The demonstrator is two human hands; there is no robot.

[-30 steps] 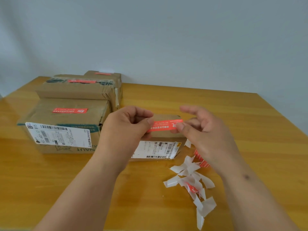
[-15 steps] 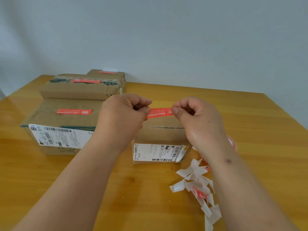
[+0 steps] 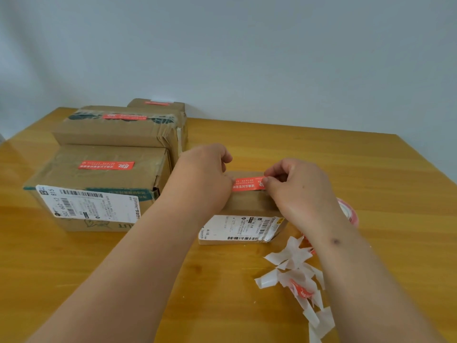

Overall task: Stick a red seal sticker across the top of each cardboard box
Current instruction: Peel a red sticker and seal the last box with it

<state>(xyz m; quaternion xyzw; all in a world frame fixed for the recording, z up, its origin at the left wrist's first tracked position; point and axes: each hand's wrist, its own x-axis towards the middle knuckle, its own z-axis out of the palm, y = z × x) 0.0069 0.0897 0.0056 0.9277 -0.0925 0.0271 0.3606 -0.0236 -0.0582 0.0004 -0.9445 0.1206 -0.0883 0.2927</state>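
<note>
A small cardboard box (image 3: 249, 204) with a white shipping label on its front stands on the wooden table (image 3: 346, 164) in front of me. A red seal sticker (image 3: 248, 183) stretches across its top. My left hand (image 3: 205, 177) pinches the sticker's left end and my right hand (image 3: 296, 189) pinches its right end, both low over the box top. The left end of the sticker is hidden behind my left hand. Three other cardboard boxes at the left each carry a red sticker on top: a near one (image 3: 103, 184), a middle one (image 3: 118, 127) and a far one (image 3: 158, 105).
White backing strips (image 3: 294, 273) lie scattered on the table by my right forearm, one with a red scrap. A roll of red stickers (image 3: 350, 212) shows just behind my right wrist. A pale wall closes off the table's far edge.
Both hands have brought the sticker down from above the small box onto its top. The camera has shifted slightly.
</note>
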